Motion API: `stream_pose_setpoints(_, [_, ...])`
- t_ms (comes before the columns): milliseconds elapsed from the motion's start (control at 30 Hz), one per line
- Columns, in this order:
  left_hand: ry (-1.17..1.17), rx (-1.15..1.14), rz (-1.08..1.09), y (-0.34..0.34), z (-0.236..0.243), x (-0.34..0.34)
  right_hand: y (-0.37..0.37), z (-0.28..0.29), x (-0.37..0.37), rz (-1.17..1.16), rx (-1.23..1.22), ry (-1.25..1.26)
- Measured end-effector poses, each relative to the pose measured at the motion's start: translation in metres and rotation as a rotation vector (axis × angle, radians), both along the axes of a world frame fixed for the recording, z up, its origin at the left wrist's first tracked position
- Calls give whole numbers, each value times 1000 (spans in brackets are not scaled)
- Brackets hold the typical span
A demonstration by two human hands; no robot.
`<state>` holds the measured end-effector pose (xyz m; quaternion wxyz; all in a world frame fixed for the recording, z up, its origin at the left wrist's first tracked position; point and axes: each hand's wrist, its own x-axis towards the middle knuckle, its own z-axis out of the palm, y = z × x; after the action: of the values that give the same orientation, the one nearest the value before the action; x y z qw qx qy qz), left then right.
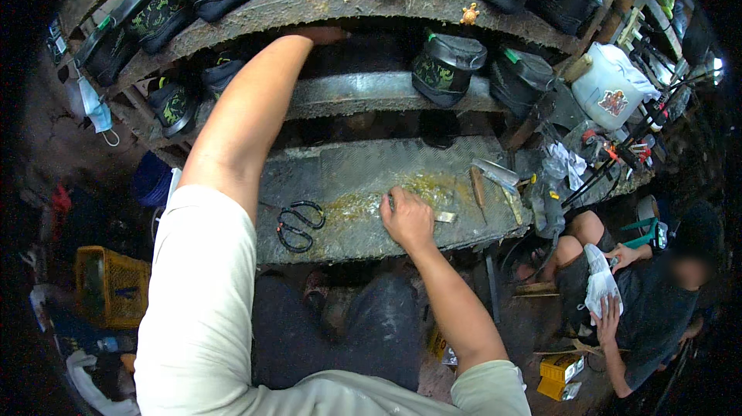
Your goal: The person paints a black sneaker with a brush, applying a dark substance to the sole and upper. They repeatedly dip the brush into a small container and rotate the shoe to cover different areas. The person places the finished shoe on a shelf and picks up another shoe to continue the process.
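Observation:
My left hand (323,35) reaches forward into the dark gap between the two shelves, its fingers stretched out and dimly lit. Nothing shows in it. Over the worn, glue-stained bench (348,234) my right hand (410,219) is curled, its fingers closed round a small tool with a flat, pale metal end (444,216) sticking out on the right. The tool's grip is mostly covered by the hand. Black-handled scissors (300,226) lie on the bench to the left. To the right rest a wooden-handled tool (478,186) and a metal blade-like piece (496,173).
Black shoes with green camouflage patterning (448,68) stand on the lower shelf (348,95) and upper shelf (332,5). A white plastic jug (607,87) is at the right. Below it sits another person (649,308) holding something white. A yellow crate (112,284) stands at the left.

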<state>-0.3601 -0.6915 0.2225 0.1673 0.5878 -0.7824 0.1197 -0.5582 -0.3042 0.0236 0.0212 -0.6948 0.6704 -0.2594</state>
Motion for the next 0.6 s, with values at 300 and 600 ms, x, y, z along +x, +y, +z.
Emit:
stream_pose_setpoints(300, [136, 28, 65, 101, 4, 44, 1, 6, 2, 31, -89, -21])
stream_pose_setpoints(600, [689, -636, 70, 255, -6, 124, 1, 1, 3, 13, -64, 66])
